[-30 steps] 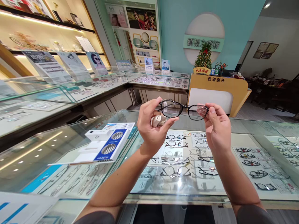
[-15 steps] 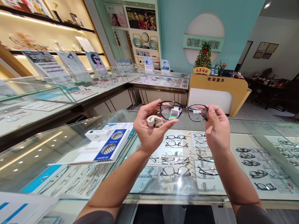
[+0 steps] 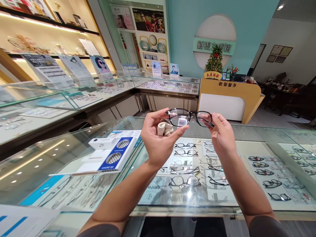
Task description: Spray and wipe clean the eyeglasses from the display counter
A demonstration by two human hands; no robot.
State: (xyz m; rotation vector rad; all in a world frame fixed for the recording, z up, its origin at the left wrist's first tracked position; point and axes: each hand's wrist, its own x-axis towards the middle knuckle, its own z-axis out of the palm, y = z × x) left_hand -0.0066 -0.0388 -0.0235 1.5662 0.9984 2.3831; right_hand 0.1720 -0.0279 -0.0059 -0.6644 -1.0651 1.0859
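A pair of black-rimmed eyeglasses (image 3: 193, 114) is held up above the glass display counter, its clear lenses facing me. My left hand (image 3: 159, 138) is closed on the left side of the frame, between thumb and fingers. A crumpled beige cloth (image 3: 165, 129) is tucked in the same palm. My right hand (image 3: 223, 133) pinches the frame's right side near the hinge. Behind the left lens a small white tag (image 3: 182, 122) shows.
Below the hands, the glass display counter (image 3: 197, 208) holds several rows of eyeglasses. A blue and white display box (image 3: 115, 156) stands on the counter to the left. Further back are more glass cases (image 3: 170, 86) and a wooden cashier desk (image 3: 251, 92).
My right hand has moved left and slightly down, turning the eyeglasses so the right lens appears narrower. The left hand has stayed nearly in place.
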